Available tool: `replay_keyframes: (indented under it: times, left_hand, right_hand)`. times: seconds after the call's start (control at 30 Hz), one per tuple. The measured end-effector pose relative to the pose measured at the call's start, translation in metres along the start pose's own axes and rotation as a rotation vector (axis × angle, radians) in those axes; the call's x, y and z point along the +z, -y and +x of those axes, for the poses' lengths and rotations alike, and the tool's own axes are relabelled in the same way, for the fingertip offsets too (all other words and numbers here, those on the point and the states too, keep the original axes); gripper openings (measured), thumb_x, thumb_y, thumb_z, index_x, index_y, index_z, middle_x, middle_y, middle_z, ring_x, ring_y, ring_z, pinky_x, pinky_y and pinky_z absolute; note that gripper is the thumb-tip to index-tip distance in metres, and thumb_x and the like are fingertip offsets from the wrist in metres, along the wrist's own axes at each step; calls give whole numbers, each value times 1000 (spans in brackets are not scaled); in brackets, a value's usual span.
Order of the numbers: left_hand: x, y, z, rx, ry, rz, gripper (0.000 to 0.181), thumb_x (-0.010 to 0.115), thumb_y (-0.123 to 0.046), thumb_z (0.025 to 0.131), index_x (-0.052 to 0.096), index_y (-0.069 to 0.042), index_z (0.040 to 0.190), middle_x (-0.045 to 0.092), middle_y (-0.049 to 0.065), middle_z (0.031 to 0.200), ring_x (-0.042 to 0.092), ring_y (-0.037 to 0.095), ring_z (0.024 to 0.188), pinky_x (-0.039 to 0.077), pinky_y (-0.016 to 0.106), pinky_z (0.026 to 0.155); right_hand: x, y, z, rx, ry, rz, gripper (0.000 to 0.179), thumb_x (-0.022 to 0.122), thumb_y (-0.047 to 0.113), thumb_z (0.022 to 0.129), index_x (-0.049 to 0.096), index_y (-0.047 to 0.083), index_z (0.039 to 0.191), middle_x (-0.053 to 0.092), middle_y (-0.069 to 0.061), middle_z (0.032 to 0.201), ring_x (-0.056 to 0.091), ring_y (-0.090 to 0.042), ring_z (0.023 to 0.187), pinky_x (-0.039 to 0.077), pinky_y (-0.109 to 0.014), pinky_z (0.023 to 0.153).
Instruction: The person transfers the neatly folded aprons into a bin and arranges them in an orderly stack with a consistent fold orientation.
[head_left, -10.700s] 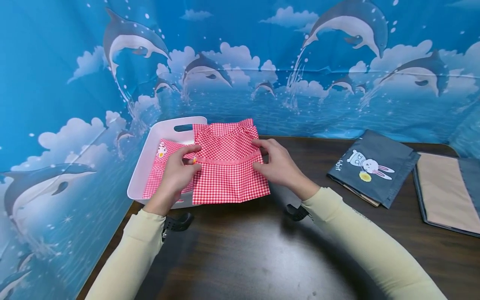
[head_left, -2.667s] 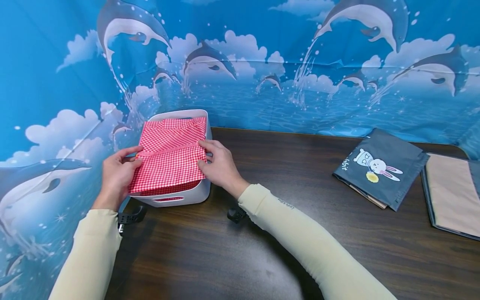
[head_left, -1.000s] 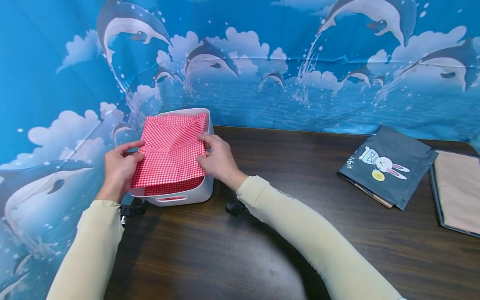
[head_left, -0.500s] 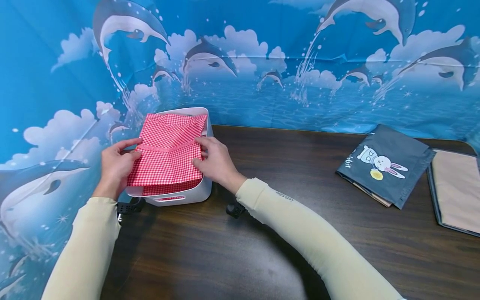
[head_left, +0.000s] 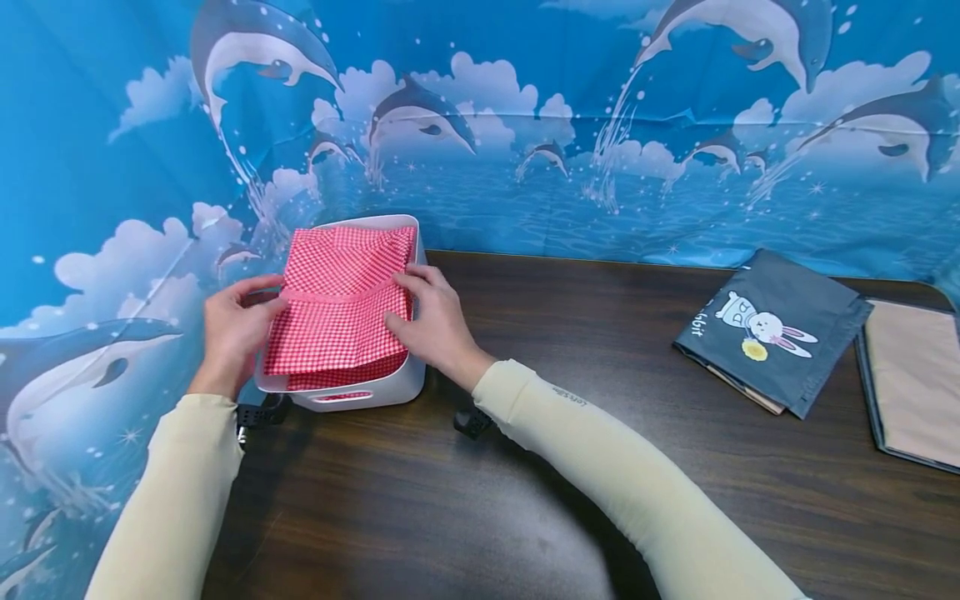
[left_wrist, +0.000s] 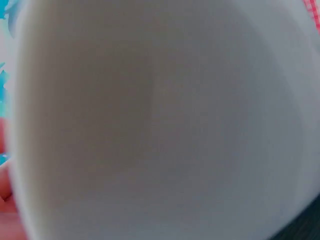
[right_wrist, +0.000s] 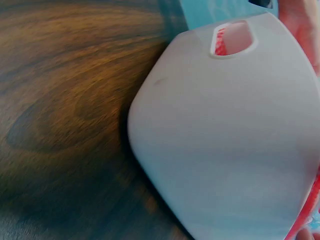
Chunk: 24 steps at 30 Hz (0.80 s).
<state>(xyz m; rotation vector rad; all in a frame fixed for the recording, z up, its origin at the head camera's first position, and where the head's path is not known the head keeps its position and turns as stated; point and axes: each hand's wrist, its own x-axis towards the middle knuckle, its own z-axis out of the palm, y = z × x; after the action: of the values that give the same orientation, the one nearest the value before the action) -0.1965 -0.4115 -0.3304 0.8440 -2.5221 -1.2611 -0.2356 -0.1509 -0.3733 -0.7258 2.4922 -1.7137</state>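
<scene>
A folded red-and-white gingham cloth (head_left: 341, 333) with a band sewn across it lies on top of the white plastic bin (head_left: 405, 390). More gingham fabric shows beneath its front edge. My left hand (head_left: 238, 329) is at the cloth's left edge, thumb and fingers loosely parted and touching it. On the right edge rest the spread fingertips and thumb of my right hand (head_left: 435, 321). The bin's wall (left_wrist: 160, 120) fills most of the left wrist view, with blurred fingers at the left border. In the right wrist view, the bin's outer side (right_wrist: 225, 110) has a handle slot.
To the right on the dark wooden table (head_left: 570, 333) lies a folded dark grey cloth (head_left: 795, 308) with a rabbit print. Beside it is a beige cloth piece (head_left: 918, 383) with dark edging. A dolphin-print curtain (head_left: 510, 192) hangs behind and at the left.
The gingham cloth went from being held beside the bin to lying over it, on top of other gingham pieces. Over the last half second it shifted slightly right, and the fingers loosened.
</scene>
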Motion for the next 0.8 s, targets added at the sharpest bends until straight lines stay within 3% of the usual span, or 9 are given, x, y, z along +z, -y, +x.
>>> replay_keyframes:
  times: [0.1, 0.17, 0.3, 0.47, 0.6, 0.73, 0.8]
  left_hand:
    - [0, -4, -2, 41, -33, 38, 48, 69, -26, 105, 63, -13, 151, 56, 7, 161, 52, 22, 145, 55, 29, 104]
    - [0, -6, -4, 62, -41, 56, 48, 69, -27, 105, 63, -13, 151, 52, 8, 166, 46, 27, 153, 55, 34, 108]
    - [2, -8, -6, 83, -30, 80, 48, 68, -27, 106, 63, -12, 151, 51, 9, 166, 44, 30, 154, 56, 38, 109]
    - [6, -12, -12, 130, -23, 111, 43, 64, -22, 107, 65, -10, 149, 49, 8, 168, 41, 32, 156, 53, 54, 115]
    - [10, -17, -20, 185, -15, 137, 41, 62, -19, 107, 66, -8, 147, 49, 11, 168, 48, 38, 152, 53, 58, 113]
    - [15, -25, -31, 274, -15, 183, 41, 63, -20, 107, 67, -6, 146, 50, 14, 166, 52, 44, 147, 52, 61, 113]
    - [19, -30, -38, 349, -6, 219, 41, 63, -20, 107, 67, -4, 144, 51, 17, 165, 50, 45, 147, 50, 63, 114]
  right_hand:
    - [-4, -3, -2, -21, -86, 0, 54, 79, 23, 97, 66, 7, 146, 47, -12, 160, 49, -29, 149, 51, -42, 118]
    - [-8, -4, -3, -24, -116, 22, 53, 81, 24, 96, 67, 6, 144, 48, -13, 157, 51, -29, 144, 55, -42, 114]
    - [-14, -8, -5, -23, -110, 33, 51, 80, 24, 97, 68, 3, 141, 52, -12, 153, 58, -29, 134, 58, -43, 107]
    - [-17, -14, -7, -22, -94, 47, 47, 76, 22, 99, 68, 3, 141, 54, -12, 149, 61, -32, 129, 57, -47, 108]
    - [-21, -19, -10, -7, -99, 35, 45, 74, 22, 101, 68, 4, 142, 55, -11, 148, 63, -30, 127, 58, -43, 107]
    - [-29, -27, -15, -9, -90, 4, 44, 73, 21, 102, 67, 3, 142, 56, -12, 148, 65, -30, 127, 58, -43, 109]
    - [-36, -32, -17, -16, -84, -22, 44, 73, 21, 102, 68, 4, 142, 56, -12, 148, 66, -31, 127, 57, -44, 110]
